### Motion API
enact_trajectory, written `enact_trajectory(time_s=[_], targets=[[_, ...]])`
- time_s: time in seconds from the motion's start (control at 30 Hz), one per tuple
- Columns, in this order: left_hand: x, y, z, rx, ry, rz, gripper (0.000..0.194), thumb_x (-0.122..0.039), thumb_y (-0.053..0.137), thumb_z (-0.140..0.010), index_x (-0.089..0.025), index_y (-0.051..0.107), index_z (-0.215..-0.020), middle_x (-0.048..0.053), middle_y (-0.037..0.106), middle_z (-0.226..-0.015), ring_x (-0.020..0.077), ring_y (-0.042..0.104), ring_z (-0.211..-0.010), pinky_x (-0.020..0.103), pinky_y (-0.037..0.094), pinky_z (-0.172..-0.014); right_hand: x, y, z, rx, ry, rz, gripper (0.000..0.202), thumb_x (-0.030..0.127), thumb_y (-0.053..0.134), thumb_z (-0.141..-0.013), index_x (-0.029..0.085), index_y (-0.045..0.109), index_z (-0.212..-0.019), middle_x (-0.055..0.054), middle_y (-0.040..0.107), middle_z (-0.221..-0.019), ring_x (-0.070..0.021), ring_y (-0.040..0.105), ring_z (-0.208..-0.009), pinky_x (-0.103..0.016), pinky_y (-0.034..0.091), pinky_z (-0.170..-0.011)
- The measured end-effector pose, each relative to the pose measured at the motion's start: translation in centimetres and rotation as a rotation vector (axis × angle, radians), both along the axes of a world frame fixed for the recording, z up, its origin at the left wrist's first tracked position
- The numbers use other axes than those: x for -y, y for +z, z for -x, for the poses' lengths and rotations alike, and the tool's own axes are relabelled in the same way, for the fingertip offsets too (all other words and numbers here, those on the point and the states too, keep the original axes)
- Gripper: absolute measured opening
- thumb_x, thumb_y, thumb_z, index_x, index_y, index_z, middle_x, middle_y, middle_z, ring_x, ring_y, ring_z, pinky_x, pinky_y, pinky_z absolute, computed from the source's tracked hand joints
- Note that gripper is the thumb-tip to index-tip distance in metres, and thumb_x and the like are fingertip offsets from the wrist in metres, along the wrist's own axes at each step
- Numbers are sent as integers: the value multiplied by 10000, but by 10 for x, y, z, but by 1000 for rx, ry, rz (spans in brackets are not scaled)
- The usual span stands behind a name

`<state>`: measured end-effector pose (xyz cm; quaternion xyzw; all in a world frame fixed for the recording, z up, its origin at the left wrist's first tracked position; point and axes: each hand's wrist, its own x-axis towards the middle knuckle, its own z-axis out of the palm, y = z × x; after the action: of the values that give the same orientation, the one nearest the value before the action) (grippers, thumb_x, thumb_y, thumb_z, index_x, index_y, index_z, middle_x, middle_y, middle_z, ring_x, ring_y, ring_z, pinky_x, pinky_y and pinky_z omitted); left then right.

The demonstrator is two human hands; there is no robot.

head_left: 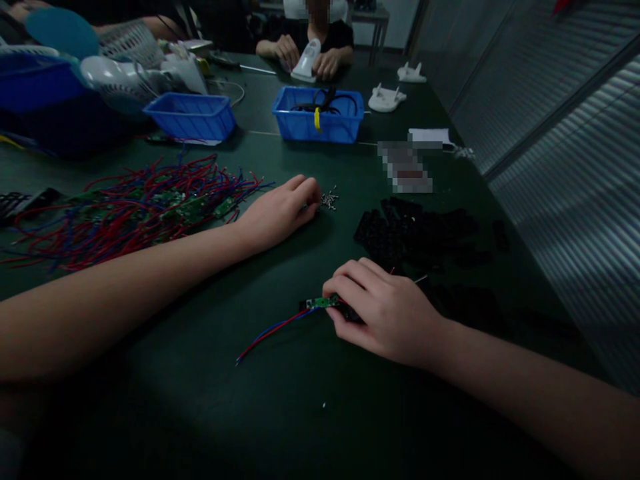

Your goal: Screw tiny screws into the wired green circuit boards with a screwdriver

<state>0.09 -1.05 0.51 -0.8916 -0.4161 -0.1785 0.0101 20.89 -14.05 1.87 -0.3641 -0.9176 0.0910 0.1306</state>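
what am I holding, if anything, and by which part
Your right hand holds a circuit board by the end nearest your palm; its other end sticks out. Your left hand is beside the screws; whether it holds one can't be told.

Shiny, apparently metal screws (330, 199); smooth blue plastic bins (318, 127); matt, smooth green tabletop (210, 373).

I'm at a workshop, at what looks like an assembly bench: wired circuit boards (175, 207) lie heaped on my green tabletop (200, 400) near loose screws (329, 199), blue parts bins (317, 123) and white housings (387, 99), while a co-worker (320, 50) handles a white part opposite.
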Motion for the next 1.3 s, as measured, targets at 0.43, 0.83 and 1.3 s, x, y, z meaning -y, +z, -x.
enact_trajectory(time_s=[0.43,0.83,1.3], targets=[[95,43,-4,473,-75,345,91,-274,464,-937,-193,485,-972,1,579,-866,98,549,-752,218,436,-637,3,-1,1,-25,-81,-144,213,318,469,-910,205,617,-1012,-12,641,-982,-181,493,-970,-299,435,-708],[119,17,22,174,-458,218,75,-164,486,-895,-181,508,-966,57,629,-976,152,560,-912,275,471,-801,-20,29,-16,-120,-290,-406,465,302,555,-780,86,479,-1186,-160,576,-1149,-277,474,-1069,-427,416,-940],[113,13,24,174,-511,179,76,-191,465,-917,-165,519,-964,71,639,-979,167,557,-937,290,474,-826,-196,22,-76,59,-803,-159,685,473,534,-790,31,401,-1295,-251,558,-1151,-411,486,-1122,-534,383,-885]])
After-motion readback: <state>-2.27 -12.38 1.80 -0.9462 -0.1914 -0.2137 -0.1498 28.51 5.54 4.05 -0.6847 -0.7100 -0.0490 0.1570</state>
